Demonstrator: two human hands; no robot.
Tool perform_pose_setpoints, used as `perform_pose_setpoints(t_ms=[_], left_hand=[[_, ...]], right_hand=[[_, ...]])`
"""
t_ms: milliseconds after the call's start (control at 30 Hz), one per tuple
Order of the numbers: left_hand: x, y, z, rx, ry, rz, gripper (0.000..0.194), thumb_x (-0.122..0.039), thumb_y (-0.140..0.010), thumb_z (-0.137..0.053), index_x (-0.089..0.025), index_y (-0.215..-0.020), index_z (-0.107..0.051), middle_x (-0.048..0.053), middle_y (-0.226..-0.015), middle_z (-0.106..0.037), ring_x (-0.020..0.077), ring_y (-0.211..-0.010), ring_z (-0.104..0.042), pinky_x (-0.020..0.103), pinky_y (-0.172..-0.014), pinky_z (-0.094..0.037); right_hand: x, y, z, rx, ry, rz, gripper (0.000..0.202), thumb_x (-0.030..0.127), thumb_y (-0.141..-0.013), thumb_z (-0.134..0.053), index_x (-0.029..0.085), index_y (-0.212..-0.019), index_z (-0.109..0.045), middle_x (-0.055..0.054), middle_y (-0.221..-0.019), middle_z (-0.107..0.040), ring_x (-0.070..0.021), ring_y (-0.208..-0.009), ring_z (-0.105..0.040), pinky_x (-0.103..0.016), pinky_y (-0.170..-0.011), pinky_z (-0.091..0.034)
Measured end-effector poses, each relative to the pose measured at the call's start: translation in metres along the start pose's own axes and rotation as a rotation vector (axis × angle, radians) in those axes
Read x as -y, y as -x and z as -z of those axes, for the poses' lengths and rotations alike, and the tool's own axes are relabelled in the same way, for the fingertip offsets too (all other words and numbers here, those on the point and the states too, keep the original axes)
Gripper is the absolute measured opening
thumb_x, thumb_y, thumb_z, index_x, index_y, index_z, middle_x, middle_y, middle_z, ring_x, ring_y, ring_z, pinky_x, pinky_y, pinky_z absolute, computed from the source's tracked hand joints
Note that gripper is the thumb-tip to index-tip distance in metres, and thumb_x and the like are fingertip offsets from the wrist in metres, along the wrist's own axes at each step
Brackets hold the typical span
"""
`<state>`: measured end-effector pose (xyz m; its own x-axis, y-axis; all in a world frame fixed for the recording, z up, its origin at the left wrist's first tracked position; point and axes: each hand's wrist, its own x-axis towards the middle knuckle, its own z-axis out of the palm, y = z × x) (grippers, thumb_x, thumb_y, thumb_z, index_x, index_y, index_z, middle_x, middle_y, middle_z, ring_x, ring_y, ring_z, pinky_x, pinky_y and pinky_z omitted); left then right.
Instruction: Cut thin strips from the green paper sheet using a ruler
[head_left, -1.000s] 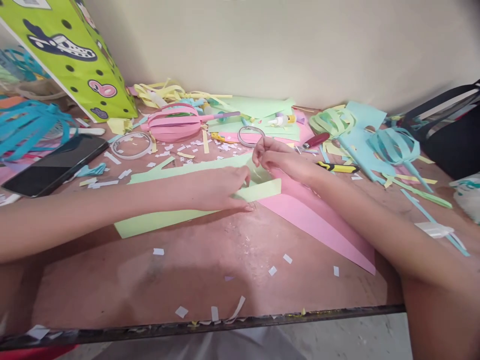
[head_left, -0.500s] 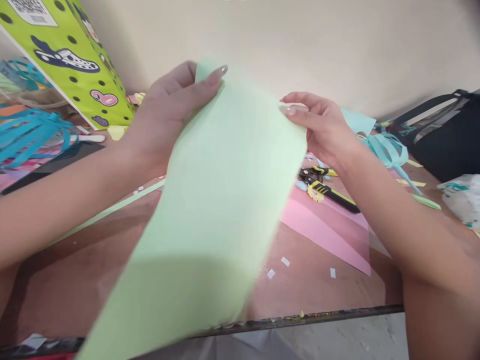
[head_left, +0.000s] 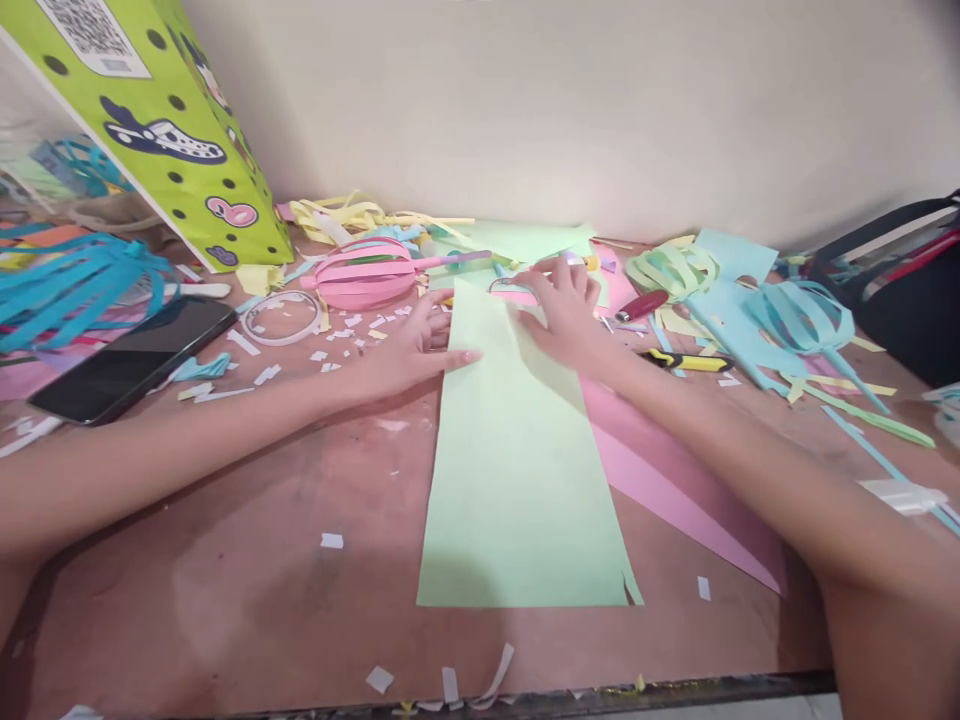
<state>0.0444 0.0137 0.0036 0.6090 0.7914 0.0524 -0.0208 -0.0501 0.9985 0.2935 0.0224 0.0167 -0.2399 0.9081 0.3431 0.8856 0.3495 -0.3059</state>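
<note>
A pale green sheet of paper point(head_left: 517, 480) lies lengthwise on the table, with a small slit at its lower right corner. At its upper left edge, my left hand point(head_left: 420, 350) has the thumb on top of the sheet and the fingers curled beside the edge. My right hand point(head_left: 566, 310) is closed at the upper right edge, which bends up slightly by the thumb. Its fingertips are partly hidden near the far edge. A pink sheet of paper point(head_left: 675, 480) shows from beneath the green sheet and my right forearm.
Left stand a green patterned box point(head_left: 217, 150), a black phone point(head_left: 135, 360) and a tape roll point(head_left: 281, 318). A pink paper-strip lantern point(head_left: 367, 275) lies behind. To the right are yellow-black pliers point(head_left: 690, 362), a light-blue strip lantern point(head_left: 799, 315) and a black bag point(head_left: 900, 290). Paper scraps are scattered around.
The green sheet has come down from being held up in both hands to lying on the table. Both hands have moved lower, and the view has shifted, showing more of the table.
</note>
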Motion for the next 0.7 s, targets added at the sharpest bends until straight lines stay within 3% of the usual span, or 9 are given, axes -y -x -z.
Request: perform_pose_setpoints(t_ms=[67,167,333,467,700], left_hand=[[0.004,0.003,-0.002,0.043,-0.079,-0.083,0.083,-0.037,-0.089,-0.085,-0.031,-0.153,-0.032,0.013,-0.156,-0.059,0.0304,-0.140,-0.061,0.044,-0.106,-0.056],[0.004,0.007,-0.005,0.033,-0.054,-0.115,0.072,-0.042,-0.092,-0.082,-0.029,-0.146,-0.036,0.011,-0.148,-0.064,0.0269,-0.130,-0.066,0.040,-0.099,-0.057],[-0.003,0.002,-0.004,-0.099,0.104,0.023,0.063,-0.049,-0.088,-0.085,-0.027,-0.130,-0.044,0.004,-0.119,-0.074,0.0181,-0.093,-0.073,0.031,-0.076,-0.056],[-0.001,-0.002,-0.002,-0.033,0.104,-0.010,0.059,-0.043,-0.086,-0.089,-0.026,-0.126,-0.048,-0.001,-0.097,-0.073,0.0159,-0.083,-0.070,0.027,-0.068,-0.053],[0.006,-0.010,0.012,-0.029,-0.033,-0.033,0.042,-0.049,-0.096,-0.077,-0.024,-0.123,-0.057,0.004,-0.115,-0.069,0.0192,-0.097,-0.067,0.032,-0.080,-0.053]], right_hand=[[0.019,0.002,-0.012,0.036,-0.089,0.040,0.029,0.035,-0.106,-0.037,0.025,-0.123,-0.058,-0.017,-0.143,-0.057,-0.0376,-0.134,-0.045,-0.062,-0.116,-0.026],[0.031,0.001,-0.025,0.129,-0.240,0.014,0.029,0.039,-0.109,-0.026,0.025,-0.102,-0.050,-0.011,-0.111,-0.064,-0.0305,-0.114,-0.051,-0.055,-0.112,-0.033],[0.026,-0.006,-0.020,0.103,-0.276,0.042,0.026,0.046,-0.107,-0.034,0.024,-0.095,-0.044,-0.008,-0.102,-0.058,-0.0277,-0.107,-0.047,-0.051,-0.111,-0.031],[0.022,-0.002,-0.018,0.159,-0.331,0.193,0.034,0.052,-0.108,-0.034,0.024,-0.094,-0.049,-0.004,-0.088,-0.048,-0.0261,-0.097,-0.045,-0.049,-0.107,-0.031],[0.013,0.000,-0.031,0.145,-0.385,0.199,0.044,0.059,-0.109,-0.034,0.025,-0.109,-0.061,-0.004,-0.092,-0.057,-0.0254,-0.099,-0.047,-0.049,-0.110,-0.032]])
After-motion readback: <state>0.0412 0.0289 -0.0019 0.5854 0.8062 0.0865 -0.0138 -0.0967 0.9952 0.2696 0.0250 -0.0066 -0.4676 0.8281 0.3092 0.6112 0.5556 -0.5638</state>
